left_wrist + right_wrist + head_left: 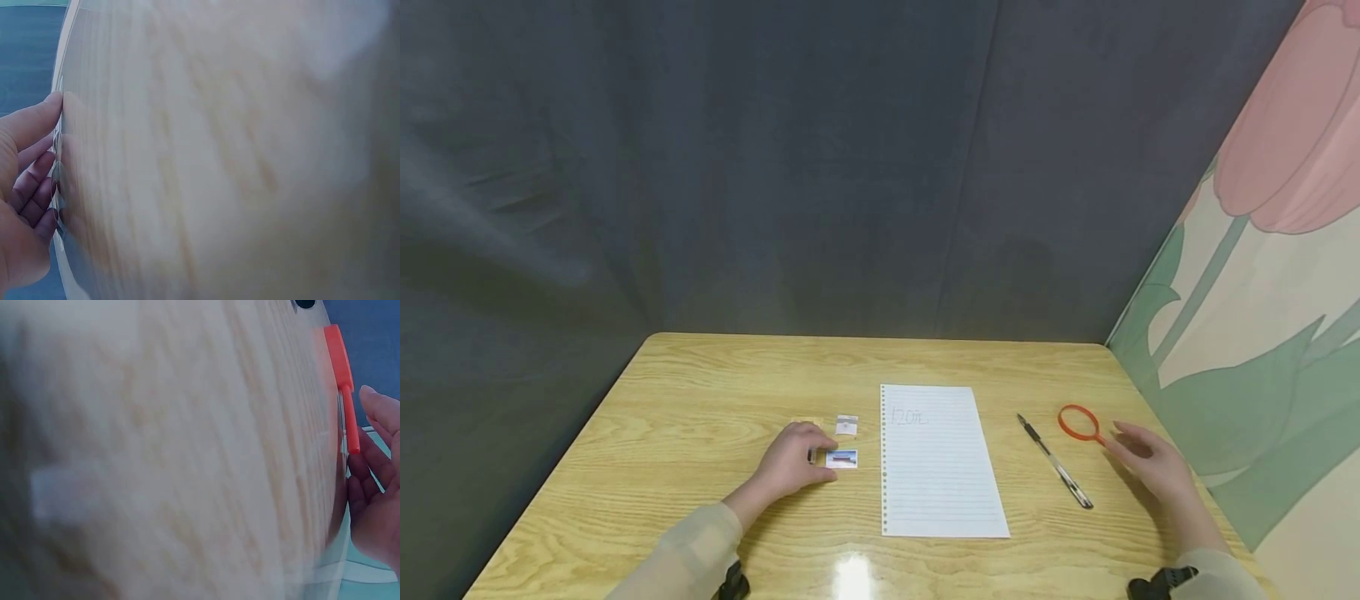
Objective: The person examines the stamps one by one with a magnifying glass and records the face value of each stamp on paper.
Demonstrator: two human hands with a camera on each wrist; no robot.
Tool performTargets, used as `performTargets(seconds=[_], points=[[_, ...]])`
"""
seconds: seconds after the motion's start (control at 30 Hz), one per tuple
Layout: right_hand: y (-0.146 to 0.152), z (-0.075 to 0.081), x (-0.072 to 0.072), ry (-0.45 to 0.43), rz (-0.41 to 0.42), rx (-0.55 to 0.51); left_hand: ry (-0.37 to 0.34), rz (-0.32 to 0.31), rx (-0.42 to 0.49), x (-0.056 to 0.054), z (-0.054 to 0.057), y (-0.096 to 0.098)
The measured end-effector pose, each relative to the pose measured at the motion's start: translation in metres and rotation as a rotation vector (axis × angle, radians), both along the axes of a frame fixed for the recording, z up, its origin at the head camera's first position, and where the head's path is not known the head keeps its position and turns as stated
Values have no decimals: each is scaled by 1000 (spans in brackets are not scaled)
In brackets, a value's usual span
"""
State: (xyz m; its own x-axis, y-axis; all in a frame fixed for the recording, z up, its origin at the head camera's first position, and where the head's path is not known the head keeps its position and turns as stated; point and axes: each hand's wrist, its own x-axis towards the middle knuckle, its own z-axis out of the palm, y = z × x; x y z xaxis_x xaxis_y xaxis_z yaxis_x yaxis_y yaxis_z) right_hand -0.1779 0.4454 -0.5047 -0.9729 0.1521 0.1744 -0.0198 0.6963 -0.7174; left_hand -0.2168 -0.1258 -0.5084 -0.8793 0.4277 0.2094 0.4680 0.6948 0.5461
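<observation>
A red magnifying glass (1084, 438) lies flat near the table's right edge, its ring towards the far edge and its handle angled towards the near right corner. The right hand (1153, 468) is beside the handle's end, thumb and fingers spread apart and loose, gripping nothing; whether a fingertip touches the handle I cannot tell.

Left of the middle of the table (700, 375), a small blue-and-white picture card (842, 459) lies between the thumb and forefinger of the left hand (792, 460). That hand is relaxed, its thumb and forefinger apart without a pinch; contact with the card is unclear. A small pale card (846, 425) lies just beyond, towards the far edge, and a yellowish card (807, 421) is partly hidden behind the hand.

Between the hands is a sheet of lined paper (940, 467), holes along its left side, with "120" and a further mark handwritten near its top. A pen (1054, 461) lies slantwise between paper and magnifying glass, its tip towards the far edge. A dark curtain (820, 167) hangs behind.
</observation>
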Motion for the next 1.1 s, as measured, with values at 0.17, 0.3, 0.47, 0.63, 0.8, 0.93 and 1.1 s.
performTargets(seconds=[0.17,0.3,0.47,0.63,0.8,0.93,1.1], points=[[5,-5,0,-21,-22,34,-2,2,-9,-1,-2,-1],[10,-9,-2,-34,-26,36,-9,1,16,-2,-3,-1],[14,-12,-3,-52,-28,44,-16,-1,48,-2,-2,-2],[16,-14,-5,-72,-17,79,-14,1,61,-2,-2,-2],[15,-12,-5,-70,-18,98,2,0,55,-2,-2,-2],[13,-11,-5,-70,-14,102,16,1,36,-2,-2,-2],[12,-10,-6,-53,-11,117,34,5,17,-2,-2,-2]])
